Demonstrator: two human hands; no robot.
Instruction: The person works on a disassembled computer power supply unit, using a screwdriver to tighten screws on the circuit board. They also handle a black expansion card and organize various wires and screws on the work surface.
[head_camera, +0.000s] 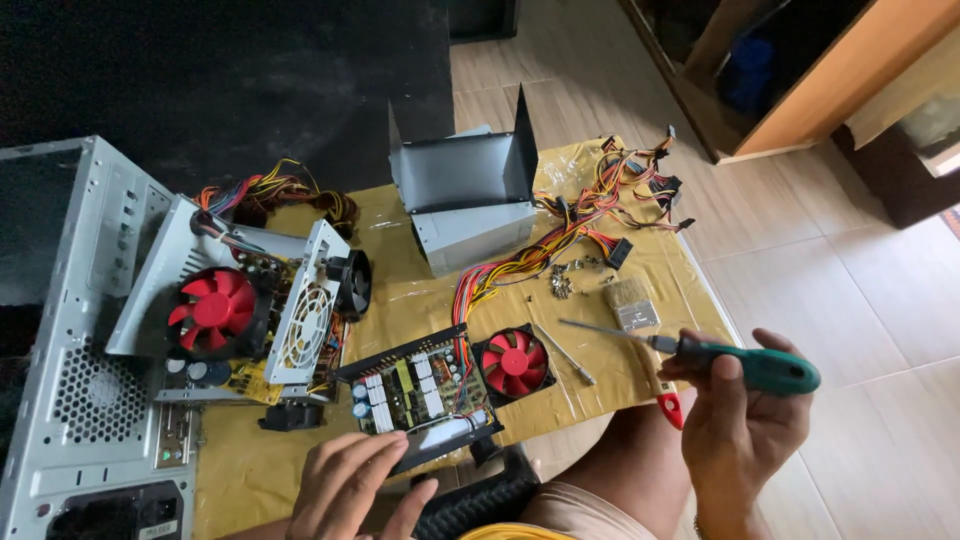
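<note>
With the left hand (345, 480) pressed flat, fingers spread, on the circuit board (418, 395) at the yellow sheet's (400, 290) near edge, the right hand (735, 425), gripping the green-handled screwdriver (700, 352), probably needed a steady, square tip.

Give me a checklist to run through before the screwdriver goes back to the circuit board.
1. Screwdriver held firmly: ok, right hand wraps the green handle.
2. Circuit board steadied: ok, left hand rests on its near edge.
3. Tip clear of parts: ok, it points out over the yellow sheet, above the board.
4. Loose screws kept together: ok, in a small pile beside the wire bundle.
5. Wires clear of the red fan: cannot tell, they run close beside it.
6. Board screws remaining: cannot tell, too small to see.
</note>
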